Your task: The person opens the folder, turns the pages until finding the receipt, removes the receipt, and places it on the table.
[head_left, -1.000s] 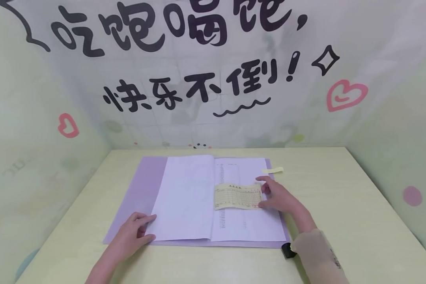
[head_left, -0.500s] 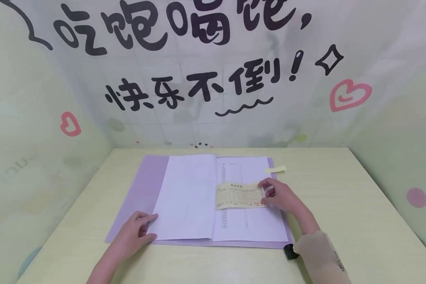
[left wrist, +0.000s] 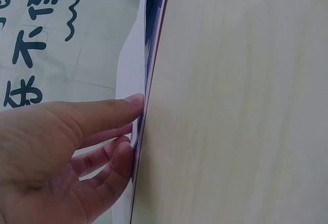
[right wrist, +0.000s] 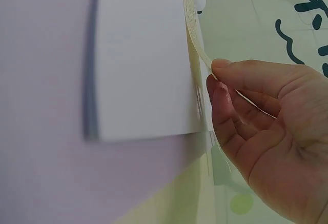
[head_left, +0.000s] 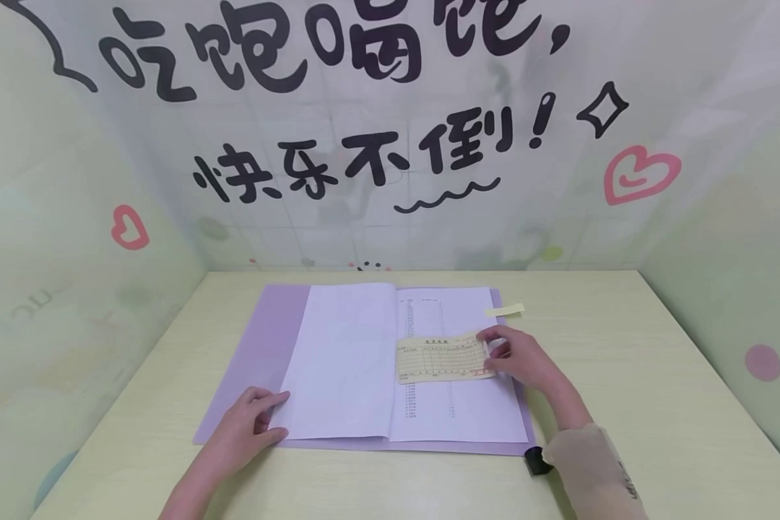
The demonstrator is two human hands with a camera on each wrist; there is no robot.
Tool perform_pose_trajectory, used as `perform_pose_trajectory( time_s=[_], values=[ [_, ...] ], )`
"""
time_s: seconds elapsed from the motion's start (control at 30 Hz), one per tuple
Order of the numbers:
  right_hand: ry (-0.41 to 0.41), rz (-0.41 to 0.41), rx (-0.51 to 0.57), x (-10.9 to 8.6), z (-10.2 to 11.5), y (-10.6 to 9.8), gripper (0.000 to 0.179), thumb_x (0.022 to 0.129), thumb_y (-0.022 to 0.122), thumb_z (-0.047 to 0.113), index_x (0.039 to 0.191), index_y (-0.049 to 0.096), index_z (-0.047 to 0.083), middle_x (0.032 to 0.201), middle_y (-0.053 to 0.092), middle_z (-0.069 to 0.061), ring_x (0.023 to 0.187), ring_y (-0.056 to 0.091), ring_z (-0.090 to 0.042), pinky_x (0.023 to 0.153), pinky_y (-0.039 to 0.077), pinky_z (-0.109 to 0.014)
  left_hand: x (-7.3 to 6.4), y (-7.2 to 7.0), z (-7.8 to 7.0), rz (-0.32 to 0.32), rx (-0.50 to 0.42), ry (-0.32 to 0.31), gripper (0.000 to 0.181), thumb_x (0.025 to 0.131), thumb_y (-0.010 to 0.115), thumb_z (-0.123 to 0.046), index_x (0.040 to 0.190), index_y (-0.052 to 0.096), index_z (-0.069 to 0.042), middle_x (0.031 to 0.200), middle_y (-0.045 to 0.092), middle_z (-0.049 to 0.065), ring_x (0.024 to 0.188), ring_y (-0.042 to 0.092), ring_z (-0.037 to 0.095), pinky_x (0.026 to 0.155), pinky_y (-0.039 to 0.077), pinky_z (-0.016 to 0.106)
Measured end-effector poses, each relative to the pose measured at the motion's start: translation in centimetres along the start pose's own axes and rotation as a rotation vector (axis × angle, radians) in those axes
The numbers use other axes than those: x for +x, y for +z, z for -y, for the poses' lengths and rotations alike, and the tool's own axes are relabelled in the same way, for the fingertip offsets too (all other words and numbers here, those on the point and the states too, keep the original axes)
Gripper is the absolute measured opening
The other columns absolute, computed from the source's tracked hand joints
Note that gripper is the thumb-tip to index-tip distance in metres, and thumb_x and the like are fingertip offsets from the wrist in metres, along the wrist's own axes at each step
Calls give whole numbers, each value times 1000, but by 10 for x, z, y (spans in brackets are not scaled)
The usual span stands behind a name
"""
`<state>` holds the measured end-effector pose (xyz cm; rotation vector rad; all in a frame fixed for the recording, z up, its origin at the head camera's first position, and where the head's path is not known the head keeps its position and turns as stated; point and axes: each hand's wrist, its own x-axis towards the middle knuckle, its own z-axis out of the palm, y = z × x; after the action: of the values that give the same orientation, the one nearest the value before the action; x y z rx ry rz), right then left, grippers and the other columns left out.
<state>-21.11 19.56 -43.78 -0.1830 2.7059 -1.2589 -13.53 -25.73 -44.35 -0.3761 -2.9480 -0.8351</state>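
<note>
A purple folder [head_left: 279,318] lies open on the table, with a white blank page [head_left: 341,354] on the left and a printed sheet [head_left: 429,426] on the right. My left hand [head_left: 243,433] rests at the near left corner of the blank page, thumb and forefinger apart; in the left wrist view its fingers touch the page edge. Over the printed sheet lies a cream receipt slip [head_left: 442,361] with a ruled grid and red marks. My right hand [head_left: 520,357] pinches the slip's right end between thumb and fingers, plain in the right wrist view [right wrist: 271,116].
A pale yellow paper tab [head_left: 507,311] sticks out past the folder's far right edge. Beside the right sleeve [head_left: 588,462] is a small black object [head_left: 536,461]. Behind the wooden table [head_left: 377,484] hangs a printed cloth wall [head_left: 390,238].
My right hand has closed its fingers on the slip's right end and shifted slightly right, with the slip moving a little along. The left hand keeps its place on the page.
</note>
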Motion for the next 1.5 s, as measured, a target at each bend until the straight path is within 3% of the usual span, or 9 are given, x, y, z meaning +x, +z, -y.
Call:
perform_pose_trajectory(
  time_s=[0.17,0.37,0.77,1.5],
  values=[
    [-40,-11,2,-2,-2,-3,42,78,70,3,119,59,9,114,61,-9,89,57,-19,72,49,-26,0,0,-1,0,8,-5,52,70,79,-11,119,63,-4,99,52,2,74,42,1,64,42,18],
    [-63,-27,-5,-3,-8,-6,42,79,70,4,120,59,9,114,62,-10,89,58,-19,78,50,-30,1,0,-1,0,7,-10,52,70,78,-10,119,63,-4,99,53,3,74,42,2,64,43,18],
    [-67,-52,38,-13,-16,-22,42,80,68,4,121,57,8,117,61,-14,88,59,-21,69,51,-24,0,-1,-1,0,5,-9,52,70,79,-11,119,63,-4,100,53,3,75,42,2,64,43,18],
    [-34,-99,2,-35,-45,-57,43,86,64,10,127,52,9,123,58,-19,90,61,-21,68,51,-23,0,-1,0,18,-18,-29,52,71,79,-12,120,63,-5,99,51,2,74,41,2,62,40,17]
  ],
)
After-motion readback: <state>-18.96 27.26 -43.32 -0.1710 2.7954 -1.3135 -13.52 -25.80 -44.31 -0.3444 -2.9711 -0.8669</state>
